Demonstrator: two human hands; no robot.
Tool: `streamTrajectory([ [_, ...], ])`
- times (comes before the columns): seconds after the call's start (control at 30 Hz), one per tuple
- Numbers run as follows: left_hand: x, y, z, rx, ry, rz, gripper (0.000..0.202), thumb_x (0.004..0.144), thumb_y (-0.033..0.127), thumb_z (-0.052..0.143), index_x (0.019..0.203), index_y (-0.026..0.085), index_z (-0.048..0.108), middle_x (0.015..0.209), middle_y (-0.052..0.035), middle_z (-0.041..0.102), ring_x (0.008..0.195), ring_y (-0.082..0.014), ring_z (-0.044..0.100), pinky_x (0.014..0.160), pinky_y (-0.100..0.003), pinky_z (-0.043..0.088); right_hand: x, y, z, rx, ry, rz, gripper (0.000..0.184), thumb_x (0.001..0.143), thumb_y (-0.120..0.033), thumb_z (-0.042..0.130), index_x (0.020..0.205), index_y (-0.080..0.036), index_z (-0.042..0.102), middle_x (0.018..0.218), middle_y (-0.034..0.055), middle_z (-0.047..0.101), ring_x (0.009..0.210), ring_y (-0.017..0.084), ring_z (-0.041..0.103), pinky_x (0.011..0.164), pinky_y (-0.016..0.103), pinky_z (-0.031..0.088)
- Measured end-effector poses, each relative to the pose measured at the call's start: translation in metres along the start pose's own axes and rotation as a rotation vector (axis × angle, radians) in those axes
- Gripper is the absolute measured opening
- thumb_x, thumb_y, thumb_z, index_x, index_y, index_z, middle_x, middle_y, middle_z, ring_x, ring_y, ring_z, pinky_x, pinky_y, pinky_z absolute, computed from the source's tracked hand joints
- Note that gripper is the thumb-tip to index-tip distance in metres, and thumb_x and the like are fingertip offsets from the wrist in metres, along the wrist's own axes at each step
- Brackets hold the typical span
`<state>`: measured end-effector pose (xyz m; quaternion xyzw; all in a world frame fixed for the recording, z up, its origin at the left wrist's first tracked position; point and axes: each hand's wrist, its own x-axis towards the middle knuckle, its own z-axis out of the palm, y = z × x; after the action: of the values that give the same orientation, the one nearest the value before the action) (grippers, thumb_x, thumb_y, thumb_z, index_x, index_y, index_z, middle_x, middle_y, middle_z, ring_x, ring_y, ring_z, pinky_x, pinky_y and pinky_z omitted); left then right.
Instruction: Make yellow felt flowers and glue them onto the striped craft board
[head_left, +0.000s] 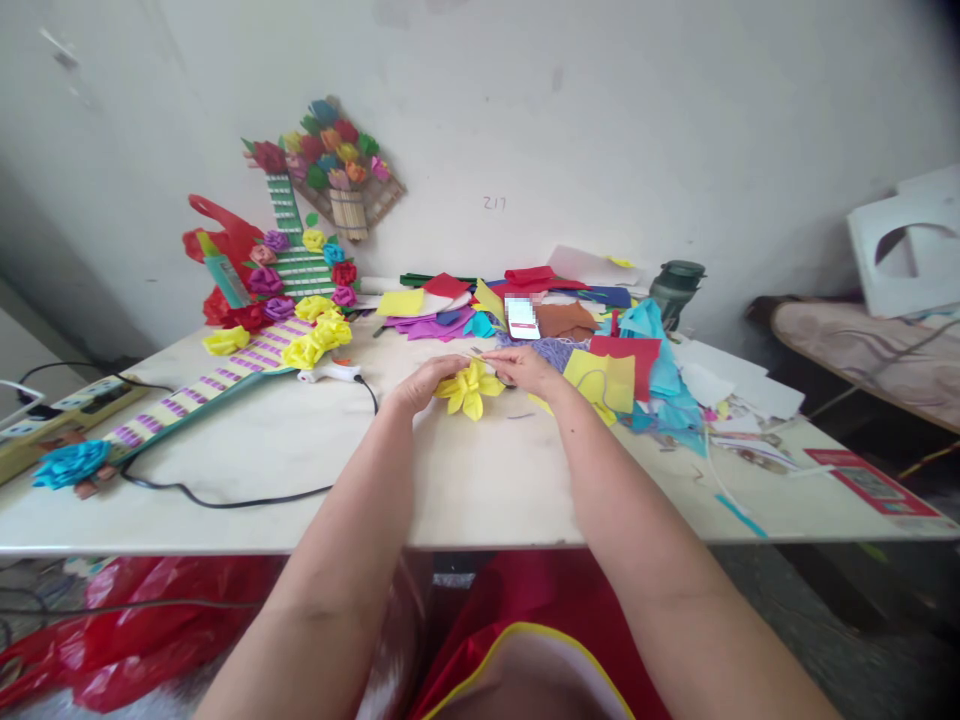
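Observation:
Between my two hands, just above the table, is a yellow paper flower [471,390] with pointed petals spread towards me. My left hand [429,382] has its fingers closed on the flower's left and back side. At the flower's upper right, my right hand [529,368] is pinched, its fingertips close to those of the left. Something small and dark shows at the right fingers, too small to name. To the left of my hands lies a white glue gun [330,373] with an orange trigger and a black cord.
Crepe paper sheets [611,380] and scraps cover the right of the table [487,500]. A phone [523,318] and a dark green bottle [676,290] stand behind. At left are a flower-decorated guitar shape [202,385], a glue bottle [225,275] and a power strip [82,410].

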<state>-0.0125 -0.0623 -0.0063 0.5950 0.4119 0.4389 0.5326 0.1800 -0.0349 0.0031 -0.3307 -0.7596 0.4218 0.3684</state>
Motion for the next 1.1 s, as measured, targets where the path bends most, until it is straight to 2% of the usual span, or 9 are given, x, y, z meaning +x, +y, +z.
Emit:
streamTrajectory([
  [0.17, 0.001, 0.0, 0.004, -0.04, 0.017, -0.044, 0.037, 0.063, 0.04, 0.062, 0.083, 0.01, 0.062, 0.074, -0.0068, 0.062, 0.066, -0.0164, 0.055, 0.062, -0.027, 0.039, -0.002, -0.004, 0.001, -0.044, -0.026, 0.005, 0.042, 0.072, -0.037, 0.053, 0.101, -0.01, 0.064, 0.048, -0.0067, 0.035, 0.047, 0.005, 0.03, 0.048, 0.021, 0.024],
  [0.47, 0.002, -0.003, 0.001, 0.011, 0.028, -0.035, 0.028, 0.063, 0.034, 0.059, 0.079, 0.012, 0.063, 0.068, -0.0034, 0.061, 0.061, -0.0151, 0.055, 0.058, -0.026, 0.04, -0.001, -0.003, 0.005, -0.003, -0.064, 0.017, 0.042, 0.072, -0.034, 0.053, 0.102, -0.007, 0.063, 0.048, -0.0072, 0.034, 0.047, 0.005, 0.031, 0.048, 0.022, 0.025],
  [0.77, 0.003, -0.007, -0.002, 0.043, -0.032, 0.004, 0.024, 0.064, 0.033, 0.057, 0.075, 0.013, 0.061, 0.063, -0.001, 0.057, 0.055, -0.0115, 0.051, 0.054, -0.024, 0.037, -0.003, -0.009, 0.008, -0.023, -0.066, 0.063, 0.043, 0.073, -0.03, 0.052, 0.106, -0.004, 0.06, 0.049, -0.0067, 0.037, 0.048, 0.005, 0.033, 0.047, 0.021, 0.026],
  [1.1, 0.003, -0.005, -0.002, 0.129, 0.01, -0.005, 0.024, 0.064, 0.034, 0.056, 0.072, 0.013, 0.062, 0.07, -0.0022, 0.058, 0.064, -0.0128, 0.052, 0.06, -0.024, 0.038, -0.001, -0.004, 0.007, -0.093, -0.078, 0.012, 0.039, 0.074, -0.031, 0.052, 0.105, -0.009, 0.063, 0.049, -0.0062, 0.039, 0.048, 0.006, 0.034, 0.049, 0.022, 0.03],
])
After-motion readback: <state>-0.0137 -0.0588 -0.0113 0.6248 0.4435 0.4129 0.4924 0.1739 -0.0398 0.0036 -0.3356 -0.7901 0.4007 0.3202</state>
